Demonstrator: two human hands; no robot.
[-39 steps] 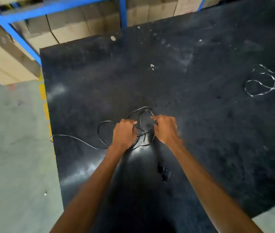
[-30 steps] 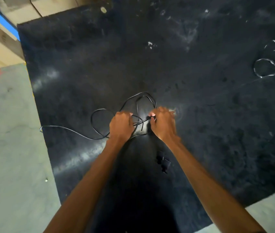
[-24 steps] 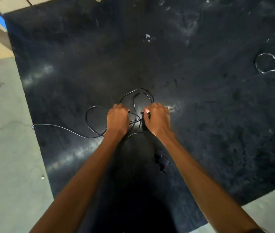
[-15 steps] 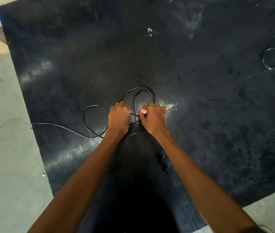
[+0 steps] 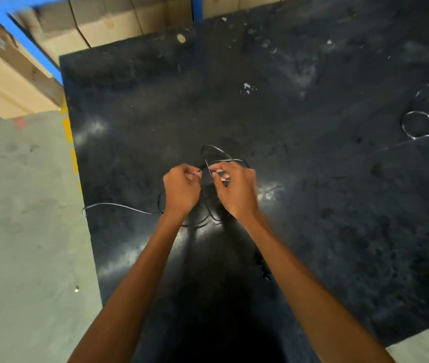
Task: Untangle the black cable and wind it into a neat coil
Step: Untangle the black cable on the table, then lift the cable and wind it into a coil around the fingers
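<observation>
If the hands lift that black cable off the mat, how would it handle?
Probably floppy: the black cable lies in loose, irregular loops on the mat. Likely light, being thin, with both hands' fingers pinching it. Its tail would probably drag and snag.

Black cable point(image 5: 218, 153) loops now raised.

Dim overall, with light falling from above — pale glare patches shine on the black mat point(image 5: 313, 205), brightest beside the right hand point(image 5: 237, 189) and below the left hand point(image 5: 180, 191). A deep shadow, probably the person's own, pools between the forearms at the bottom. Motion blur softens both hands and the black cable point(image 5: 216, 153), whose strands vanish against the dark surface. Wide-angle distortion bends the blue rack point(image 5: 19, 35) at the smeared upper-left corner.
</observation>
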